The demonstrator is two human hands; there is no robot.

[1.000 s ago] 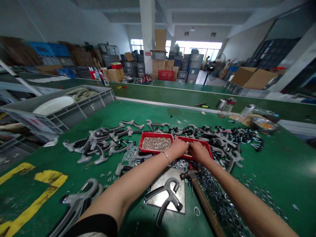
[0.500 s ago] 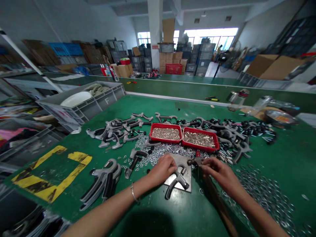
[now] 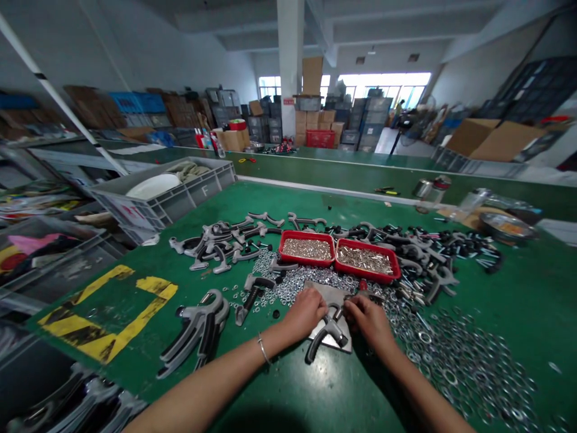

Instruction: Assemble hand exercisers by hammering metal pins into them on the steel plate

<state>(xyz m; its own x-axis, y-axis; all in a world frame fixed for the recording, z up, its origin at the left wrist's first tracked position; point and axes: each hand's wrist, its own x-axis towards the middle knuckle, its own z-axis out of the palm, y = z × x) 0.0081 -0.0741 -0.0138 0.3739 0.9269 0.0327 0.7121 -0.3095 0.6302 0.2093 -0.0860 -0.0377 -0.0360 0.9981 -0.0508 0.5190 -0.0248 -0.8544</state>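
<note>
A grey hand grip part (image 3: 332, 331) with a black-padded handle and a silvery spring lies on a small metal plate (image 3: 324, 291). My left hand (image 3: 307, 311) is closed at its upper left edge, fingertips against the grey frame. On the other side, my right hand (image 3: 367, 319) pinches by the spring end; whatever is between its fingers is too small or hidden to make out. Just behind the right hand is a dark hammer head (image 3: 373, 296), partly covered, its handle not showing. More assembled hand grips (image 3: 198, 325) lie to the left.
Two red trays of small metal pins, left (image 3: 307, 248) and right (image 3: 367, 262), stand behind the plate. Loose washers (image 3: 469, 361) spread to the right. Grip parts (image 3: 220, 240) pile at the back left, black-headed bolts (image 3: 478, 249) at the back right. A grey crate (image 3: 180, 201) stands left.
My right hand has let go of the hammer and moved left to the grip's spring end. My left hand stays at the grip. The view has tilted slightly up.
</note>
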